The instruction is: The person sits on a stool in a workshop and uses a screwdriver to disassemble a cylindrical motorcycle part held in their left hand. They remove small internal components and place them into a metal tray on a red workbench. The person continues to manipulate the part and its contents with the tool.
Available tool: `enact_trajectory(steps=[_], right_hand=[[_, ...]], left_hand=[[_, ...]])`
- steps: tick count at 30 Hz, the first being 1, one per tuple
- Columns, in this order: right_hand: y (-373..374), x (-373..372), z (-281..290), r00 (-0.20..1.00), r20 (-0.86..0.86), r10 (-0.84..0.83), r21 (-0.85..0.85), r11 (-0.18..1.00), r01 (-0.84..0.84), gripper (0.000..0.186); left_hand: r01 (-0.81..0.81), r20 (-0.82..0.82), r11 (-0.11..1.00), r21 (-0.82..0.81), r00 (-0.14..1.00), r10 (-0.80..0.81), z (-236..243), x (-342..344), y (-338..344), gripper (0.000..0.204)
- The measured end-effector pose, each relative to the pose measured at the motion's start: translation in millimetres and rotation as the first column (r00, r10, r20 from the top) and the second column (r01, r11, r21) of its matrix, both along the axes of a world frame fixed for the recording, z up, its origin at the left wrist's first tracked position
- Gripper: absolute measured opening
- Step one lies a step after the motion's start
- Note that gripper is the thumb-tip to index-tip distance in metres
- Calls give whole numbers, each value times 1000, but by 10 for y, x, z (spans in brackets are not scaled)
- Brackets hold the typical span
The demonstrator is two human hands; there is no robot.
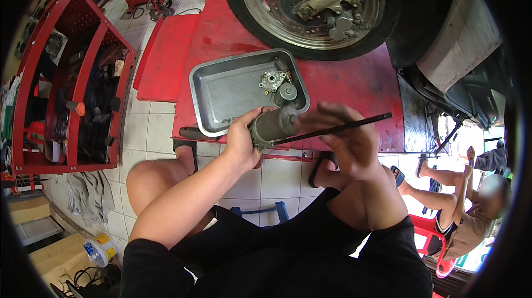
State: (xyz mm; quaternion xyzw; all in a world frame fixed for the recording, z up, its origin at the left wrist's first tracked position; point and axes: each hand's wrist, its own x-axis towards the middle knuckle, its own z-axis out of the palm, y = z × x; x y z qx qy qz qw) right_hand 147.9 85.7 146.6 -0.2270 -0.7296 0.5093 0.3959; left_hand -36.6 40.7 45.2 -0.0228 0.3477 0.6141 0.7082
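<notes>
While my left hand (244, 140) wraps a grey metal cylinder (271, 127), my right hand (350, 140) is by its far end, fingers half curled and blurred. Left grip: closed round the barrel at the end nearer my palm. Right grip: loosely parted; I cannot tell whether it touches the cylinder, or whether it bears the thin dark rod (354, 124) that crosses in front of it.

Position: cylinder held up at the near edge of the red worktop (343, 84), by the near right corner of a grey tray (221, 90), lying roughly level, its narrower end toward my right hand.

Handling, my judgement: heavy for its bulk, rigid all through, no give under a squeeze. Surface looks dull and grimy, so possibly slick if oily. Best hold is round the thick of the barrel, palm under the weight; the narrower end offers less to grasp. Body probably takes firm pressure; fittings at the ends deserve more care.

In the tray: a pale holed fitting (272, 80) and a round metal part (287, 93), close together at the right side. Just outside its near left corner, a dark handle (198, 133).
</notes>
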Motion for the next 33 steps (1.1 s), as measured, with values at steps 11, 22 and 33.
enact_trajectory(steps=[11,22,33], right_hand=[[29,25,-13,994,33,109,-34,994,-108,35],[7,24,-42,982,166,88,87,991,-104,22],[-49,21,-149,995,44,94,31,995,-96,19]], left_hand=[[12,-8,1000,10,1000,-12,-50,-15,-3,33],[1,5,1000,-14,1000,-1,-48,-17,-10,32],[20,26,1000,21,999,-20,1,-42,-31,32]])
